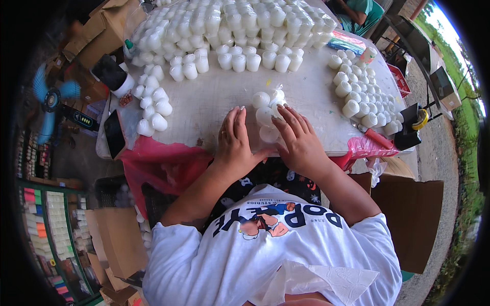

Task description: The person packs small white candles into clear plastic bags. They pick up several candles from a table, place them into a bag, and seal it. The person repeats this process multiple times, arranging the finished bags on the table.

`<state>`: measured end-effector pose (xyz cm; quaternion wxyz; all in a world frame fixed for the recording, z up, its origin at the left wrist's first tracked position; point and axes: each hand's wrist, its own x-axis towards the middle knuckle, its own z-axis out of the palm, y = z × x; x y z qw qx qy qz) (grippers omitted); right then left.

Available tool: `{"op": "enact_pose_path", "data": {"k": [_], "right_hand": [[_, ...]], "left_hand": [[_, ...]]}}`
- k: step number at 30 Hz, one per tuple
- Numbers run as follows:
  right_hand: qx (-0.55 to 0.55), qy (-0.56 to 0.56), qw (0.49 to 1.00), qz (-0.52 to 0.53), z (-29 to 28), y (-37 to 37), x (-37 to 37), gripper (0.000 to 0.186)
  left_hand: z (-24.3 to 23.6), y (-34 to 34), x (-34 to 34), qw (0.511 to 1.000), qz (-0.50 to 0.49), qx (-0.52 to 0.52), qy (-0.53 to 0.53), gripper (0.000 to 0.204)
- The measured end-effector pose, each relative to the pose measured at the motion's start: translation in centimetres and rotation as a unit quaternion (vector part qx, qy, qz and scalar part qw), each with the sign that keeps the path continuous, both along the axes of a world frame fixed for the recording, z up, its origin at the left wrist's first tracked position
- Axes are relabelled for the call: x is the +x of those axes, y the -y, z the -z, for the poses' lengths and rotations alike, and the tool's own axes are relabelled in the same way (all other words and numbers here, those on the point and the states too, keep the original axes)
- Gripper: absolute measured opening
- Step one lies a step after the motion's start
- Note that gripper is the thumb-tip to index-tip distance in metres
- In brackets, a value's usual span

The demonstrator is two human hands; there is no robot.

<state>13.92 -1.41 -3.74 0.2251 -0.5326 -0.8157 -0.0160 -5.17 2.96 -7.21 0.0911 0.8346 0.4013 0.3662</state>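
Observation:
A small cluster of white votive candles (pixel 263 115) in clear plastic sits on the table in front of me. My left hand (pixel 236 140) is at its left side, fingers stretched out and holding nothing. My right hand (pixel 300 133) rests on the cluster's right side, its fingers extended over the candles and plastic. The thumbs come close together at the near side of the cluster. The fingers hide part of the pack. Loose candles (pixel 155 104) stand in a line to the left, and a larger group of candles (pixel 363 92) stands to the right.
Stacked packs of wrapped candles (pixel 229 23) fill the table's far side. A dark-screened device (pixel 115 133) lies at the left edge near a blue fan (pixel 51 99). At right are a red-handled tool (pixel 380 138), a tape dispenser (pixel 411 127) and a red crate (pixel 399 80). Another person sits beyond.

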Motion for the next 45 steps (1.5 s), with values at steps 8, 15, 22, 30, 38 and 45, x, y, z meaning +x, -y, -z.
{"op": "enact_pose_path", "data": {"k": [8, 15, 22, 30, 38, 45], "right_hand": [[-0.002, 0.073, 0.996, -0.053, 0.9, 1.1, -0.2, 0.057], [-0.052, 0.045, 0.997, -0.046, -0.4, 4.6, -1.7, 0.052], [-0.002, 0.122, 0.993, -0.006, -0.3, 4.8, -2.3, 0.061], [0.08, 0.168, 0.983, 0.007, 1.4, 3.9, -2.2, 0.059], [0.125, 0.147, 0.981, -0.005, 2.8, 3.3, -2.7, 0.051], [0.009, -0.055, 0.998, 0.007, 0.9, 3.4, -1.8, 0.076]], "left_hand": [[1.0, 4.1, -0.9, 0.992, 0.034, -0.111, -0.045, 0.05], [2.6, 5.1, 0.6, 0.827, 0.155, -0.522, 0.137, 0.037], [3.9, 4.9, 0.8, 0.825, 0.194, -0.51, 0.149, 0.038], [2.9, 4.6, 0.3, 0.862, 0.231, -0.429, 0.141, 0.038], [3.2, 5.2, -0.3, 0.858, 0.187, -0.458, 0.137, 0.032], [5.5, 6.0, 1.4, 0.698, 0.231, -0.574, 0.361, 0.034]]}}
